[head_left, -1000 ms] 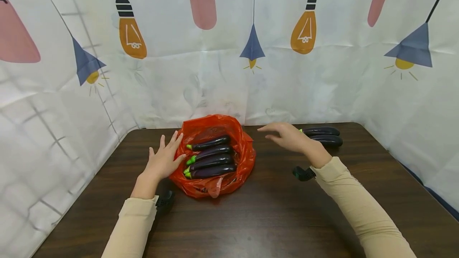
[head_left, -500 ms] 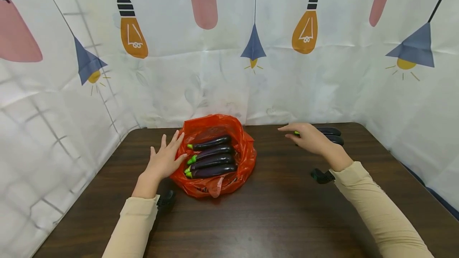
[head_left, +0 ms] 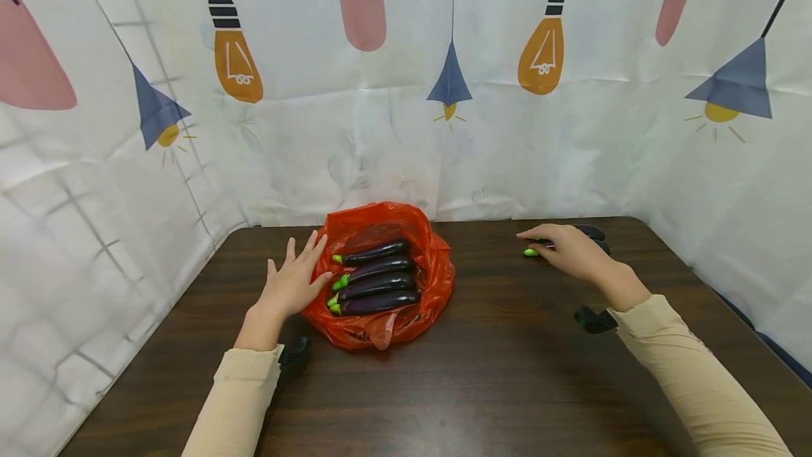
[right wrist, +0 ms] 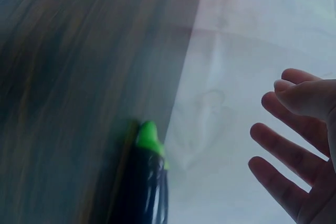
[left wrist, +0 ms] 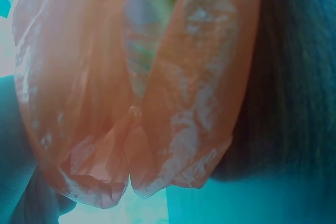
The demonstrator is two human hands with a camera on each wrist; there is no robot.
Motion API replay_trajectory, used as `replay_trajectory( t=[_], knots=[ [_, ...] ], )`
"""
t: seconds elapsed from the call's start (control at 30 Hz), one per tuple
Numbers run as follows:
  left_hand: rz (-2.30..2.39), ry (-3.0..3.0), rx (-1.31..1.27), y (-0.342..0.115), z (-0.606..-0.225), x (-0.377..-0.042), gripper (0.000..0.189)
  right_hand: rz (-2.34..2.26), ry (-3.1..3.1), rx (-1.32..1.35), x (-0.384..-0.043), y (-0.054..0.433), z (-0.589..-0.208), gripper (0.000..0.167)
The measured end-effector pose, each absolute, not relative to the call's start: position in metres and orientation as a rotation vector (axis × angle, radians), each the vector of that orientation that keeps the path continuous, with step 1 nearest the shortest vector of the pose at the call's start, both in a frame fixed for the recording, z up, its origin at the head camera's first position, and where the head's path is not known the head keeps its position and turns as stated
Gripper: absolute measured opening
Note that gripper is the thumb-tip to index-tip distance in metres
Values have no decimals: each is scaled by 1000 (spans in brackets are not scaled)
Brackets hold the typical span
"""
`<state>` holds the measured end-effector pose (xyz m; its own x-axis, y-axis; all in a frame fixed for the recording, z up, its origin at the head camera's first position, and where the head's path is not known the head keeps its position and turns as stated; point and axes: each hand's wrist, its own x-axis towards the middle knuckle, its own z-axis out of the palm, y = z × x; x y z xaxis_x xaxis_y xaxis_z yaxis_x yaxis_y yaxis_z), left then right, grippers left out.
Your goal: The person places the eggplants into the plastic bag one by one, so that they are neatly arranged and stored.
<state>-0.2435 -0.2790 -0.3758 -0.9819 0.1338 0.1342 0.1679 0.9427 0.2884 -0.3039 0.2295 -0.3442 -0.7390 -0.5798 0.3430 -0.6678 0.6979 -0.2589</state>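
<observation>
At centre-left on the bench point(head_left: 444, 393), the red bag point(head_left: 439, 277) holds four eggplants point(head_left: 380, 285), apparently done, your left hand point(head_left: 288, 286) spread wide at its left side, while your right hand point(head_left: 571, 254), wide and empty, hovers by two loose eggplants point(head_left: 593, 232) at far right, apparently those left.

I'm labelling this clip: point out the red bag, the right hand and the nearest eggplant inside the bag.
Red bag point(head_left: 440, 276): head view, right side wall.
Right hand point(head_left: 569, 250): head view, back of hand.
Nearest eggplant point(head_left: 379, 302): head view, middle of body.
</observation>
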Motion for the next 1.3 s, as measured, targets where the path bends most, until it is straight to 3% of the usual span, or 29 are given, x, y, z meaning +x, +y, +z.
replay_trajectory(
  t=[0.57,1.3],
  knots=[
    [-470,-2985,-216,-278,-376,-242,78,454,-2742,816,-305,257,-358,36],
    [-464,-2975,-230,-280,-376,-243,79,406,-2955,627,-317,279,-367,57]
  ],
)
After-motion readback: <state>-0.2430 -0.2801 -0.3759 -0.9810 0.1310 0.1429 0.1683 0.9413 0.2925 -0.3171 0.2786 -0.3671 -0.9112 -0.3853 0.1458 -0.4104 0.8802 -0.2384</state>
